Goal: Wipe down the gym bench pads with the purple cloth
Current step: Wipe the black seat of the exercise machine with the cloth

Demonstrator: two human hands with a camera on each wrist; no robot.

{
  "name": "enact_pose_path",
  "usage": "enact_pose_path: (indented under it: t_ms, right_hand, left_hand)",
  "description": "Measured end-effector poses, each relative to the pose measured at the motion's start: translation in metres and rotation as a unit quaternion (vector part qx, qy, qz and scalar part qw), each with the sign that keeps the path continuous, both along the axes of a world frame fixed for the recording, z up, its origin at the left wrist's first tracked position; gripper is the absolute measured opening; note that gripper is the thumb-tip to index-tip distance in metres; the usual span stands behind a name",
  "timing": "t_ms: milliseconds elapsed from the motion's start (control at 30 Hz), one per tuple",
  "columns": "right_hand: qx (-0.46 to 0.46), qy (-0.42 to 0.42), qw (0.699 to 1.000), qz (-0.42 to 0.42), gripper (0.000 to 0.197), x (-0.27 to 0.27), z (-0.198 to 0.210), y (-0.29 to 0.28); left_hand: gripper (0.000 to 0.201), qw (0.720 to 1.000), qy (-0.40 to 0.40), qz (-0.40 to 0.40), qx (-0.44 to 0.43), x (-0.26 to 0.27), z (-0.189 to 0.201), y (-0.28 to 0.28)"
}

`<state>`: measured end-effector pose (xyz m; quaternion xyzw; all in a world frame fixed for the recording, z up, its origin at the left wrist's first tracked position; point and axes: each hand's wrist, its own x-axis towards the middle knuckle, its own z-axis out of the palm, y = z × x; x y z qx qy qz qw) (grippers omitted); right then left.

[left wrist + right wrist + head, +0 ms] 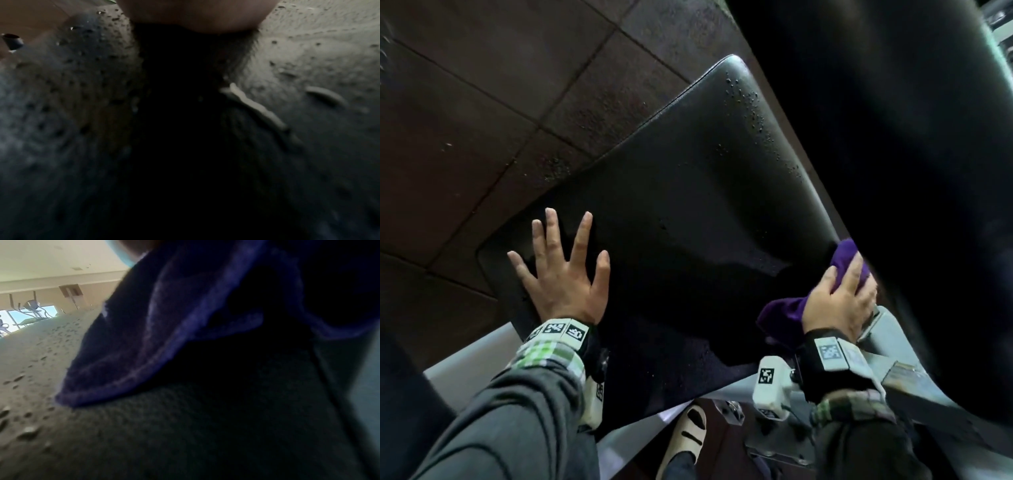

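A black seat pad [688,205] fills the middle of the head view, with water droplets [753,106] along its far right edge. My left hand [565,263] rests flat on the pad's near left corner, fingers spread. My right hand [839,301] grips the bunched purple cloth [787,311] against the pad's right edge, where it meets the black back pad [893,137]. In the right wrist view the purple cloth [164,321] hangs over the wet seat pad [144,434]. The left wrist view shows the droplet-covered seat pad [308,56] under my palm.
Brown rubber floor tiles [500,102] lie to the left of the bench. The grey metal bench frame [893,359] runs beneath my right wrist. My foot in a pale sandal [685,435] stands under the seat. Exercise machines [30,311] stand by a far window.
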<state>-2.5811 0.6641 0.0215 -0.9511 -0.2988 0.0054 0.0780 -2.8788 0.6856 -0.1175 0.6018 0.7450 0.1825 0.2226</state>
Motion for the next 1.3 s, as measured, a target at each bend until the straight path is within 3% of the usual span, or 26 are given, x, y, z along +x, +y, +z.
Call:
enact_pose_path:
  t_ms: [67, 133, 233, 300, 433, 633, 700, 833, 1000, 1067, 1167, 1233, 1300]
  right_hand:
    - [0.006, 0.000, 0.999, -0.039, 0.048, -0.002, -0.001, 0.012]
    - [0.004, 0.051, 0.995, -0.081, 0.045, -0.005, 0.017, 0.033]
    - [-0.083, 0.206, 0.974, -0.053, 0.037, -0.040, 0.061, 0.078]
    - [-0.074, 0.241, 0.967, -0.030, 0.039, -0.054, 0.071, 0.102]
    - [-0.003, 0.068, 0.997, 0.043, 0.044, -0.044, 0.024, 0.109]
    - [-0.042, 0.012, 0.964, 0.261, 0.056, -0.021, 0.005, 0.038]
    - [-0.062, 0.019, 0.968, 0.241, 0.054, -0.010, 0.014, 0.023]
    - [-0.022, 0.064, 0.993, 0.092, 0.047, 0.016, 0.018, 0.034]
    - [-0.046, 0.169, 0.984, 0.036, 0.045, -0.010, 0.029, 0.089]
    - [0.005, 0.092, 0.994, 0.062, 0.050, -0.023, 0.021, 0.100]
    - [0.002, 0.013, 0.987, 0.163, 0.046, -0.030, 0.001, 0.082]
    - [-0.007, -0.007, 0.969, 0.248, 0.051, -0.028, -0.001, 0.060]
    - [-0.024, -0.008, 0.960, 0.281, 0.052, -0.017, -0.001, 0.038]
  left_hand:
    - [0.062, 1.000, -0.004, 0.004, 0.004, 0.001, 0.000, 0.000]
    - [0.062, 1.000, -0.006, 0.008, 0.005, 0.001, 0.000, 0.001]
    - [0.061, 1.000, -0.008, 0.012, 0.014, 0.002, 0.000, 0.001]
    - [0.061, 1.000, -0.005, 0.014, 0.018, 0.002, 0.000, 0.000]
    - [0.061, 1.000, -0.006, 0.016, 0.016, 0.002, 0.000, 0.001]
    - [0.061, 1.000, -0.009, 0.016, 0.015, 0.001, -0.002, 0.000]
    - [0.061, 1.000, -0.011, 0.017, 0.018, 0.001, -0.002, 0.000]
    - [0.061, 1.000, -0.009, 0.016, 0.022, 0.001, -0.002, 0.000]
    - [0.061, 1.000, -0.010, 0.019, 0.022, 0.002, -0.002, 0.000]
    - [0.061, 0.999, -0.011, 0.018, 0.025, 0.002, -0.002, 0.000]
    - [0.061, 0.999, -0.014, 0.019, 0.024, 0.002, -0.001, 0.001]
    - [0.061, 0.999, -0.016, 0.020, 0.021, 0.002, -0.001, 0.001]
    - [0.061, 1.000, -0.015, 0.019, 0.020, 0.001, -0.002, 0.000]
